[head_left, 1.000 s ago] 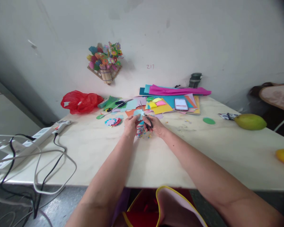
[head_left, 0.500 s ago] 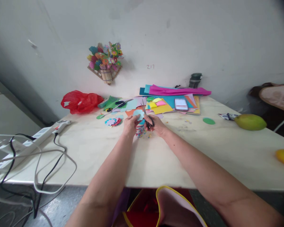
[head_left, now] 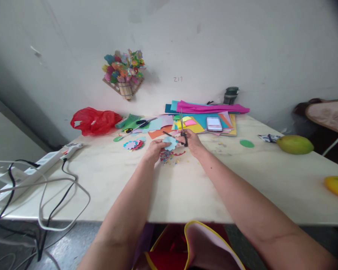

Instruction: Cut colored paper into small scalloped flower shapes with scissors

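Between the fingers of my left hand (head_left: pixel 155 149) is a light blue paper flower (head_left: pixel 170 143) with a scalloped edge. My right hand (head_left: pixel 193 143) is closed round the black handles of a pair of scissors (head_left: pixel 184 137), whose blades point up and away from me. The fingertips of that hand are close to the flower's right edge; whether they touch it I cannot tell. Below the flower lies a heap of small coloured paper scraps (head_left: pixel 166 156). Left of my left hand a pile of cut paper flowers (head_left: pixel 133 144) rests on the table.
Coloured paper sheets (head_left: pixel 195 127) spread along the back, with a second pair of scissors (head_left: pixel 142 122) and a red plastic bag (head_left: pixel 95 120) to the left. A power strip (head_left: pixel 43 165) with loose cables occupies the left side. A green fruit (head_left: pixel 295 144) lies at right.
The scissors have moved right, off the paper flower, and their blades now point more upright. The flower has shifted slightly right and shows more of its face.
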`<state>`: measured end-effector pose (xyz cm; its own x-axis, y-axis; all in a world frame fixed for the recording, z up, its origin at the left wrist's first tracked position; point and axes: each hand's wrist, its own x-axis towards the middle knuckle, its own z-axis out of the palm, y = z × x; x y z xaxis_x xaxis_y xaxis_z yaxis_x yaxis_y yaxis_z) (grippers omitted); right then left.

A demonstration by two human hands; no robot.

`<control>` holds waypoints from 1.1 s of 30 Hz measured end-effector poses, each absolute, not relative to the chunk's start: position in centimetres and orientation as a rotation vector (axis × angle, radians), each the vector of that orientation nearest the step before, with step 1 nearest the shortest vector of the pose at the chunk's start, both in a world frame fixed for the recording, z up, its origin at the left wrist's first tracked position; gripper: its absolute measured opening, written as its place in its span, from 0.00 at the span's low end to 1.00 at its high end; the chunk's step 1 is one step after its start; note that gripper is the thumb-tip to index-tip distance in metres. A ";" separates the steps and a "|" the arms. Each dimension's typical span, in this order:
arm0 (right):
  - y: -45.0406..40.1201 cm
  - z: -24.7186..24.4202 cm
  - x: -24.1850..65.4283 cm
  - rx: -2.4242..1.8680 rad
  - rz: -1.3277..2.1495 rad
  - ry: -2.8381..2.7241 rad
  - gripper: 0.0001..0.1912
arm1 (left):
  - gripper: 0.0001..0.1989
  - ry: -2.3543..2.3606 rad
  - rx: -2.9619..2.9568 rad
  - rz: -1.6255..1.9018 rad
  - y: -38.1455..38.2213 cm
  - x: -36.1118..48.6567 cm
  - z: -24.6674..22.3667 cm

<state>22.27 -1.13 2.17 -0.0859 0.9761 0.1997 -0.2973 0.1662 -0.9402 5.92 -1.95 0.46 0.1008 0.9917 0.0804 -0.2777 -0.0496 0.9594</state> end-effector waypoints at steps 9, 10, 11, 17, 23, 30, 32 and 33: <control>-0.7 1.5 22.2 -0.783 1.330 -1.241 0.23 | 0.11 0.919 1.131 1.153 -2.4 6.1 0.7; -0.6 1.5 22.3 -0.793 1.323 -1.240 0.23 | 0.11 0.920 1.123 1.157 -2.4 6.1 0.7; -0.6 1.5 22.3 -0.804 1.314 -1.234 0.22 | 0.11 0.920 1.117 1.165 -2.4 6.1 0.7; -1.0 1.8 21.9 -0.843 1.304 -1.155 0.21 | 0.10 0.937 1.099 1.277 -2.0 5.8 0.5; -2.0 2.0 20.9 -0.869 1.305 -1.118 0.21 | 0.10 0.871 1.019 1.414 -1.6 5.9 0.1; -2.0 1.6 20.8 -0.906 1.295 -1.175 0.23 | 0.13 0.820 0.968 1.493 -1.5 5.8 0.2; -1.9 1.5 21.0 -0.929 1.299 -1.213 0.24 | 0.13 0.815 0.953 1.521 -1.4 5.7 0.2; -1.9 1.5 21.2 -0.932 1.306 -1.242 0.23 | 0.13 0.812 0.948 1.537 -1.4 5.6 0.2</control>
<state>21.20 -1.90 1.50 -0.1379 0.9828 0.1228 -0.1719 0.0984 -0.9802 5.59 -1.35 0.21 -0.0772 0.9867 0.1430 -0.4376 -0.1625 0.8844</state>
